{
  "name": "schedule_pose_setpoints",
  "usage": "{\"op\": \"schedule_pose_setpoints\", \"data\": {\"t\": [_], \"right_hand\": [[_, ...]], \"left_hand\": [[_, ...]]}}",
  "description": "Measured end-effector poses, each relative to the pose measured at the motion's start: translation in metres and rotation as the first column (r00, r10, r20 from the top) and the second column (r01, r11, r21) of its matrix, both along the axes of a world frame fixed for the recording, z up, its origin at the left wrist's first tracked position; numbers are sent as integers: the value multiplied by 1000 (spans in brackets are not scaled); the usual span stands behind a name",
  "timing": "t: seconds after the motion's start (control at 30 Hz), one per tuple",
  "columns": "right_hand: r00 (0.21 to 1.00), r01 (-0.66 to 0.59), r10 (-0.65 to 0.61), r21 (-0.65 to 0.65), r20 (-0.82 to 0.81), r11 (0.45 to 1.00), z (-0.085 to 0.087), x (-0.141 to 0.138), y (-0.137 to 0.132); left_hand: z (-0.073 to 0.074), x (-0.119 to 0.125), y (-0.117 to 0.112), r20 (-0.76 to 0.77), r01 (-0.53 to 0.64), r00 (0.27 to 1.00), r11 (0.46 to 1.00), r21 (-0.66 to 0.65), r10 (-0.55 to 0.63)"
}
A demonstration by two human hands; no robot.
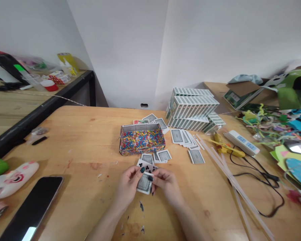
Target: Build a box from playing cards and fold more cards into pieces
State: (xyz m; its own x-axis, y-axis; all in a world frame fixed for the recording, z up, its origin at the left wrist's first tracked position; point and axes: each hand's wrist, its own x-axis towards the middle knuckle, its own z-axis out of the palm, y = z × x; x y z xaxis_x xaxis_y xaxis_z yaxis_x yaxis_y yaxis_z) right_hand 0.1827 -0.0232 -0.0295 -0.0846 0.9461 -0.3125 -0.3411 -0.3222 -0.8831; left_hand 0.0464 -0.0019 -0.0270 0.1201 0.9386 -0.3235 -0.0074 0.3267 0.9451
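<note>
My left hand (pixel 127 185) and my right hand (pixel 168 186) are close together above the near middle of the table. Between them they pinch a playing card (pixel 143 185), its grey patterned back facing up. Thumbs with dark green nails press on its two sides. Just beyond my fingers, a face-up card with clubs (pixel 147 166) shows in part; I cannot tell whether it is held too. Past it lie loose face-down cards (pixel 164 155). Behind those stands an open rectangular box (pixel 130 152) with a multicoloured pattern inside and grey card backs along its far rim.
Stacked striped card boxes (pixel 194 105) stand at the back right. More cards (pixel 182 136) fan out before them. A yellow glue gun (pixel 228 149), a power strip (pixel 242 142), glue sticks (pixel 232 177) and a black cable lie right. A phone (pixel 32 209) lies left.
</note>
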Motion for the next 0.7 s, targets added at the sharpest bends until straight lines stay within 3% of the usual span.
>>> {"op": "schedule_pose_setpoints", "data": {"t": [0.23,0.5,0.7], "right_hand": [[998,65,-65,10,10,998,3,-1,1],[997,71,-71,1,18,997,4,-2,1],[998,52,-53,-10,-27,999,1,-3,0]], "left_hand": [[-1,1,1,-45,-39,998,998,44,41],[-5,-3,-4,-235,106,971,963,248,-47],[-4,-1,-8,-185,76,982,962,263,-27]]}}
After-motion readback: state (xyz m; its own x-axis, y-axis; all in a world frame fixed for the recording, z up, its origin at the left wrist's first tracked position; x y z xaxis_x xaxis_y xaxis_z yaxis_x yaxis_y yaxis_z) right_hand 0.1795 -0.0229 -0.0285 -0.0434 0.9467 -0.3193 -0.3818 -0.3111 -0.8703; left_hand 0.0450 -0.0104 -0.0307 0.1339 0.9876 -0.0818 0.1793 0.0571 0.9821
